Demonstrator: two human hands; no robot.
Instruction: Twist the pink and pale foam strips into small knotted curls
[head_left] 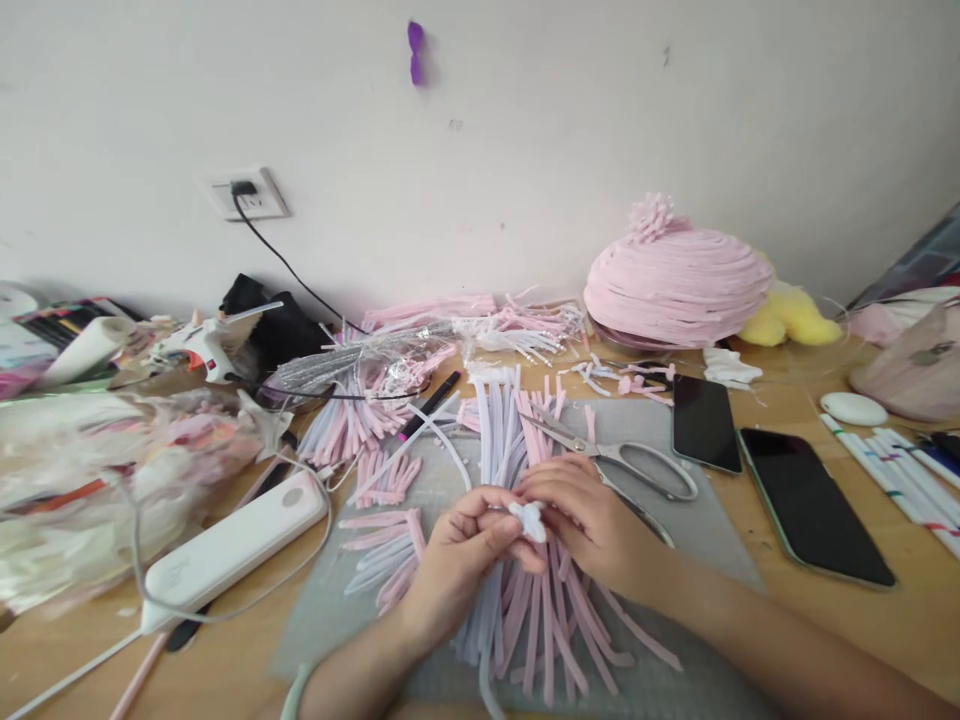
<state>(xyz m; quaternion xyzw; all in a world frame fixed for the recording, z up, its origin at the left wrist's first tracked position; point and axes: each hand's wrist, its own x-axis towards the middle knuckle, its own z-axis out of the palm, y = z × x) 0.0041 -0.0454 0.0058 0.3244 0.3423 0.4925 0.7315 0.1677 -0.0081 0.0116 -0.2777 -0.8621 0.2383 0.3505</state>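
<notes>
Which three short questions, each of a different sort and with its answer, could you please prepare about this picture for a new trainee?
1. What is at the fingertips of the left hand and the right hand?
A) a marker
B) a small pale piece
C) a phone

2. True or false: two phones with dark screens lie on the right side of the table.

3. Fill in the colour: beside the pink dome-shaped thing there is a soft ____ thing.

Key: 1. B; 2. True; 3. yellow.

scissors (pixel 613 453) and pink strips (pixel 548 630) obstruct the middle; the grey mat (pixel 705 545) offers passage along its right side.
</notes>
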